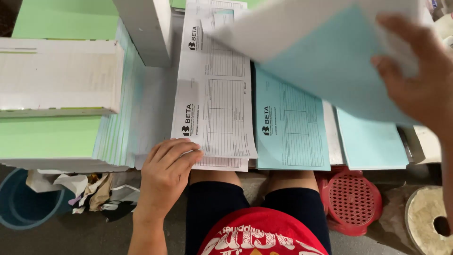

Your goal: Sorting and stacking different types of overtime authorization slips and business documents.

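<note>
The counter point(155, 101) carries stacks of printed forms side by side along its near edge. The left hand point(166, 172) lies flat, fingers spread, on the white form stack point(214, 94) at that edge. The right hand point(417, 82) pinches a pale blue sheet point(330, 61), lifted over the blue form stack point(290, 127).

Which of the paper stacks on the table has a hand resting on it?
The white form stack, left of the blue form stack. The left hand presses its near corner; the right hand lifts a blue sheet instead.

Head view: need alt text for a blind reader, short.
Seen from above, a person's left hand presses on a stack of white printed forms while the right hand lifts a light blue sheet over a stack of blue forms. Green and white paper piles sit to the left.
</note>
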